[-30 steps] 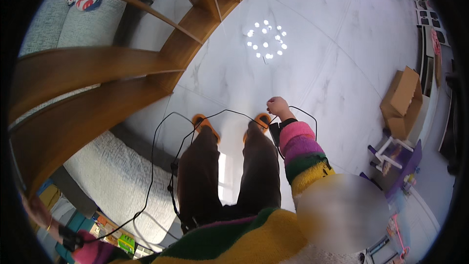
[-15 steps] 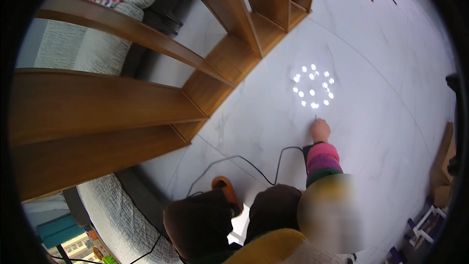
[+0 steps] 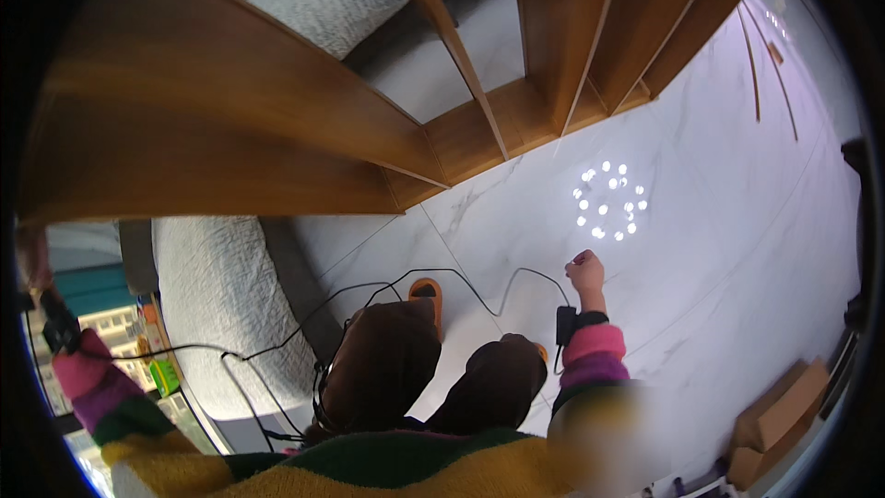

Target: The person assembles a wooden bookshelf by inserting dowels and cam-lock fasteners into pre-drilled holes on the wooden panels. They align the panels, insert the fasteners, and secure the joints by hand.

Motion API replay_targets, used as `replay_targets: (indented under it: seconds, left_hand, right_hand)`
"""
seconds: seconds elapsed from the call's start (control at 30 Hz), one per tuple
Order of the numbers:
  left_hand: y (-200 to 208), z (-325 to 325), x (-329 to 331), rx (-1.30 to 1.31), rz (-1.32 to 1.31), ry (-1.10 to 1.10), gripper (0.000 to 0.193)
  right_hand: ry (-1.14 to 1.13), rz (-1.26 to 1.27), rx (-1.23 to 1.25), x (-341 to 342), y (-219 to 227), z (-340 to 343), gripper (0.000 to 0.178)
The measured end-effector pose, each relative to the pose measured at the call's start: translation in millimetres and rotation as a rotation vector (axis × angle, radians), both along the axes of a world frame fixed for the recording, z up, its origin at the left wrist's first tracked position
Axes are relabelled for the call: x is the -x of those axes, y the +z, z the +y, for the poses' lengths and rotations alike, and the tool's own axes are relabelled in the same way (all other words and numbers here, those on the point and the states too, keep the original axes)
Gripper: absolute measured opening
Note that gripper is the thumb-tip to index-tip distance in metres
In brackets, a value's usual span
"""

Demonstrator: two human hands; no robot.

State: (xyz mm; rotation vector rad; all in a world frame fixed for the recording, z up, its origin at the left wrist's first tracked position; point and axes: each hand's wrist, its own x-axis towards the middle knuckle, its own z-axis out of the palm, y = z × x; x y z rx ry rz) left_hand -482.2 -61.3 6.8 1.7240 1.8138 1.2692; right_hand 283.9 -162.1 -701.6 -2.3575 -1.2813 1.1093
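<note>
My right hand (image 3: 587, 274) is held out over the pale marbled floor, below a ring of bright reflected lights, with its fingers closed in a pinch. Whatever sits between those fingertips is too small to name. At the far left rim, my left hand (image 3: 34, 258) is dim and partly cut off. It lies at the lower edge of a large brown wooden shelf unit (image 3: 230, 143), and its fingers do not show clearly. Both wrists wear black bands, with a black cable (image 3: 452, 270) running between them across my lap.
A grey-white cushioned sofa (image 3: 226, 314) stands at the left, and another sofa part (image 3: 341, 0) shows behind the shelf unit. Orange slippers (image 3: 437, 314) are on my feet. Two thin brown strips (image 3: 754, 65) lie at the far right. A cardboard box (image 3: 779, 415) is at the lower right.
My view has turned, so the shelf unit sits differently in it. My left arm has come into view at the left. The thin bit seen at my right fingertips no longer shows clearly.
</note>
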Motion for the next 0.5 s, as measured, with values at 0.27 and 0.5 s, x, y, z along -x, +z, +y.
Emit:
replay_targets:
  seconds: [0.27, 0.5]
  left_hand:
    - [-72, 17, -139, -0.003, -0.274, -0.26, 0.016]
    - [-98, 27, -182, -0.071, -0.309, -0.351, 0.005]
  right_hand:
    - [-0.25, 0.827, -0.094, -6, 341, -34, 0.023]
    - [-0.175, 0.641, -0.201, 9, 576, -42, 0.015]
